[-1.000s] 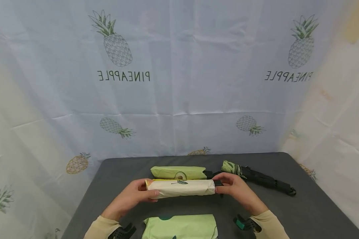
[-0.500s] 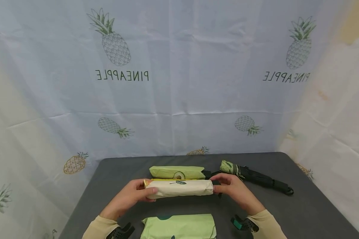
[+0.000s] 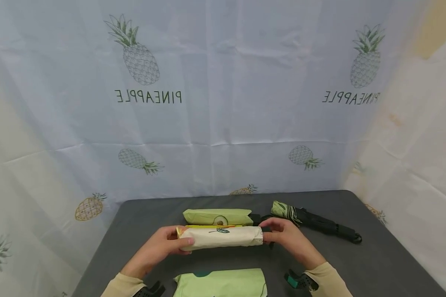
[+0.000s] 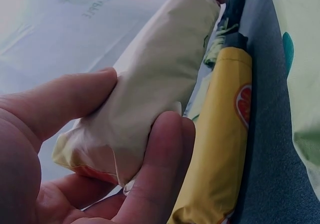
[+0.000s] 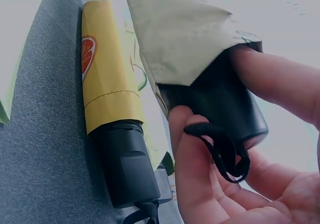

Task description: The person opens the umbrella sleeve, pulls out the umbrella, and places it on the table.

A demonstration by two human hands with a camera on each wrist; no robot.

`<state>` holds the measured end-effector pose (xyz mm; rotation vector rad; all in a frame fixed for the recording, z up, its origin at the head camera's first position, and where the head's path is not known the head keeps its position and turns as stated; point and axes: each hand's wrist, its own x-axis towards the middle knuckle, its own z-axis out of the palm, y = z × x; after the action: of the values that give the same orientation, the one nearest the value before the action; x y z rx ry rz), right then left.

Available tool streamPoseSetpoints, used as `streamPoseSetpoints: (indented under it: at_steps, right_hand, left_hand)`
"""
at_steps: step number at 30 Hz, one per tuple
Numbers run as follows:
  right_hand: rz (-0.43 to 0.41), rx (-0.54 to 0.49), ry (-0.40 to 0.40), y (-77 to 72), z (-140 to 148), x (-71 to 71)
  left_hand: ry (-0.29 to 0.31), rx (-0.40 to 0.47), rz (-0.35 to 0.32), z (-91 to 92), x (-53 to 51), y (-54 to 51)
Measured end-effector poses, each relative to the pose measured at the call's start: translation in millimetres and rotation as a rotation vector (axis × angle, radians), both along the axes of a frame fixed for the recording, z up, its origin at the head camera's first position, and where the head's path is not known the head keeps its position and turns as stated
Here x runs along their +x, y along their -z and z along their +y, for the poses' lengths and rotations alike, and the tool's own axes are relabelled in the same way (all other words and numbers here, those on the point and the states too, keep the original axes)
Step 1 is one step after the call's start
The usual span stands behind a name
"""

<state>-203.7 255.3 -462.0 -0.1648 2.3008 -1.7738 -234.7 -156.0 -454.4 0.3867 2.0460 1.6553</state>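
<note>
A folded umbrella in a cream cover with a leaf print [image 3: 226, 238] is held level above the grey table, in the middle of the head view. My left hand [image 3: 160, 248] grips its covered left end, thumb on one side and fingers on the other. At the opposite end my right hand [image 3: 290, 241] holds the black handle [image 5: 225, 99], thumb and fingers around it. A black wrist strap [image 5: 232, 156] loops over those fingers. Below it, both wrist views show a yellow-covered umbrella [image 4: 225, 99] lying on the table, mostly hidden in the head view.
Behind lies a green umbrella with an avocado print [image 3: 204, 216]. A black umbrella with a partly exposed green canopy [image 3: 319, 222] lies slanted at the right. Pale green folded fabric [image 3: 223, 284] sits at the table's front. A pineapple-print curtain [image 3: 215, 103] hangs behind the table.
The head view has shifted slightly, so the whole scene sits a little further left and lower. Both hands keep the same hold on the cream umbrella.
</note>
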Motion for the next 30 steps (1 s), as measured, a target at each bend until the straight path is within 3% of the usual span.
streamPoseSetpoints:
  at_steps: [11,20,30]
  right_hand:
    - [-0.022,-0.016,0.007,0.7,-0.6,-0.4]
    - [-0.030,-0.001,0.019,3.4,0.9,1.0]
    - [-0.045,-0.029,-0.005,1.6,0.5,0.5]
  left_hand:
    - [0.005,0.019,0.014,-2.5,-0.3,1.9]
    - [0.022,-0.019,0.042,1.1,-3.7,0.1]
    - [0.043,0.000,0.015,-0.3,0.0,-0.9]
